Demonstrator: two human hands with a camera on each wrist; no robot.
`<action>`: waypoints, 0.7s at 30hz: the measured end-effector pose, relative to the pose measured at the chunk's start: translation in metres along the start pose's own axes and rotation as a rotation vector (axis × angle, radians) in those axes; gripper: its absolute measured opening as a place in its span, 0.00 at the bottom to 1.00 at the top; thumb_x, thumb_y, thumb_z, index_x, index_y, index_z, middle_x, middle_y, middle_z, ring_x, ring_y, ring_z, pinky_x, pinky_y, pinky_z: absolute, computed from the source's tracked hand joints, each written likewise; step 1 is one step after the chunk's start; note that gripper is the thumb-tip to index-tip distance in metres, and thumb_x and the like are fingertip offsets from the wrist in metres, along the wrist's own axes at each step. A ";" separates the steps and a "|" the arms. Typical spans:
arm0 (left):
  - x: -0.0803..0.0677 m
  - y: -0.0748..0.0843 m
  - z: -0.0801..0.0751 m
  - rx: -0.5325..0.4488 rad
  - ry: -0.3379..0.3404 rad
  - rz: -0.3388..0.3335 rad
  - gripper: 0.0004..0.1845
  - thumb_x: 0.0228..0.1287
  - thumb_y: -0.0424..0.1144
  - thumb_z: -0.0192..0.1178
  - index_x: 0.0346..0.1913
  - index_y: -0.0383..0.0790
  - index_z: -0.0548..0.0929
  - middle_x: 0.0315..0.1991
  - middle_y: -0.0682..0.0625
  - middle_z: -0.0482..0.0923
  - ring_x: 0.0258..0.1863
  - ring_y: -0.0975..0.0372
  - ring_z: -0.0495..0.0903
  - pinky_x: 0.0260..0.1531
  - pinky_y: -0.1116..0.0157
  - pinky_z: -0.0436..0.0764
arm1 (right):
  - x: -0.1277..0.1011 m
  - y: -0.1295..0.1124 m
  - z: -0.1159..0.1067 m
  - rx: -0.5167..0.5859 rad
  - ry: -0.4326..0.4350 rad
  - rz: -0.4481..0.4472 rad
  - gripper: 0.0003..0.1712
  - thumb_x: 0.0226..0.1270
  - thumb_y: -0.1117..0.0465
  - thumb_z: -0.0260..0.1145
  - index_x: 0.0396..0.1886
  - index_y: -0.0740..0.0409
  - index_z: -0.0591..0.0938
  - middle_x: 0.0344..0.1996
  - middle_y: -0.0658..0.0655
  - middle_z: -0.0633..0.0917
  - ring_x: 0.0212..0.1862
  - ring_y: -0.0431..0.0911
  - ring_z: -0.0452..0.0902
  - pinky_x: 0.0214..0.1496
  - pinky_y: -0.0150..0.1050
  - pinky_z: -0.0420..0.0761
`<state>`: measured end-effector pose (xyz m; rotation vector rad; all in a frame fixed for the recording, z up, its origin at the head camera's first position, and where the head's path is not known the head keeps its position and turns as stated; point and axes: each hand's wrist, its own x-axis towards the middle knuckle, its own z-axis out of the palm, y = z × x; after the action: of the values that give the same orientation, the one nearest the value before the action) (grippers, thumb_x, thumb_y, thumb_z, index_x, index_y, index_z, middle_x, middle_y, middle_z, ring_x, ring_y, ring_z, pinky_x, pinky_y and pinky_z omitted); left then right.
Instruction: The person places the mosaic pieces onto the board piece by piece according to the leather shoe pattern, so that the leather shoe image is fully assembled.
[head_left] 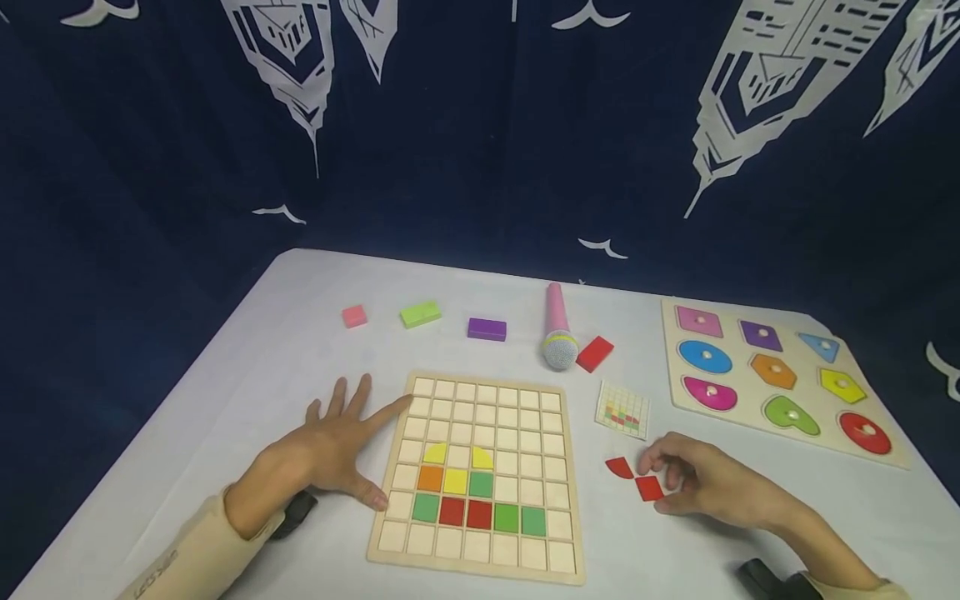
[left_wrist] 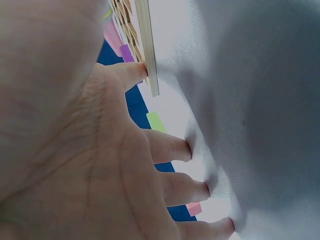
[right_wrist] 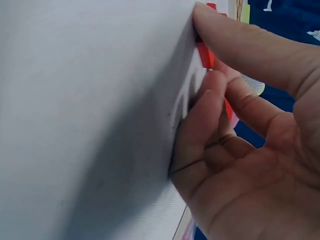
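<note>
A wooden grid board point(head_left: 476, 568) lies flat in the head view, with yellow, orange, green and red tiles set in its lower middle cells. My left hand point(head_left: 330, 446) is spread at its left side, thumb and index finger touching the frame. In the left wrist view the other fingertips point(left_wrist: 200, 190) rest on the cloth. To the right of the board, my right hand point(head_left: 708, 483) pinches a red square tile point(head_left: 649, 488) between thumb and index finger, flat on the table. A red quarter-circle tile point(head_left: 619, 468) lies beside it, near the index fingertip.
A small pattern card point(head_left: 623, 409) lies above the red tiles. Behind are a pink toy microphone point(head_left: 557, 321), a red block point(head_left: 596, 354), a purple block point(head_left: 487, 329), a green block point(head_left: 420, 314) and a pink block point(head_left: 355, 316). A shape puzzle board point(head_left: 738, 408) lies far right.
</note>
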<state>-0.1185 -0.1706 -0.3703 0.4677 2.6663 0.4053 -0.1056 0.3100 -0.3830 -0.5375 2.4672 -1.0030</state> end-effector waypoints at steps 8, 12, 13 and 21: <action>-0.002 0.000 -0.001 -0.002 0.007 0.002 0.72 0.26 0.64 0.81 0.80 0.59 0.52 0.78 0.26 0.35 0.75 0.26 0.34 0.64 0.23 0.44 | -0.001 -0.016 0.008 -0.169 0.075 0.023 0.19 0.51 0.59 0.80 0.41 0.52 0.82 0.29 0.45 0.78 0.30 0.35 0.71 0.29 0.29 0.75; -0.002 0.001 -0.002 0.003 0.007 0.006 0.72 0.27 0.64 0.81 0.80 0.59 0.52 0.78 0.26 0.36 0.75 0.26 0.34 0.64 0.23 0.44 | -0.004 -0.034 0.013 -0.227 0.100 0.008 0.18 0.51 0.54 0.80 0.40 0.48 0.82 0.29 0.40 0.79 0.31 0.33 0.72 0.32 0.30 0.76; -0.002 0.001 -0.002 0.003 0.007 0.006 0.72 0.27 0.64 0.81 0.80 0.59 0.51 0.78 0.26 0.36 0.75 0.26 0.35 0.64 0.23 0.44 | -0.004 -0.040 0.014 -0.231 0.107 -0.014 0.18 0.52 0.53 0.80 0.40 0.47 0.83 0.29 0.39 0.80 0.31 0.33 0.72 0.33 0.30 0.76; -0.002 0.001 -0.001 0.003 0.009 -0.002 0.72 0.26 0.64 0.80 0.80 0.59 0.52 0.78 0.26 0.36 0.75 0.26 0.35 0.64 0.23 0.45 | 0.019 -0.080 0.039 -0.255 0.120 -0.156 0.11 0.60 0.50 0.76 0.39 0.37 0.82 0.32 0.33 0.81 0.35 0.34 0.74 0.38 0.31 0.78</action>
<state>-0.1167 -0.1706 -0.3685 0.4656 2.6762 0.4038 -0.0858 0.2259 -0.3551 -0.7819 2.7145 -0.8012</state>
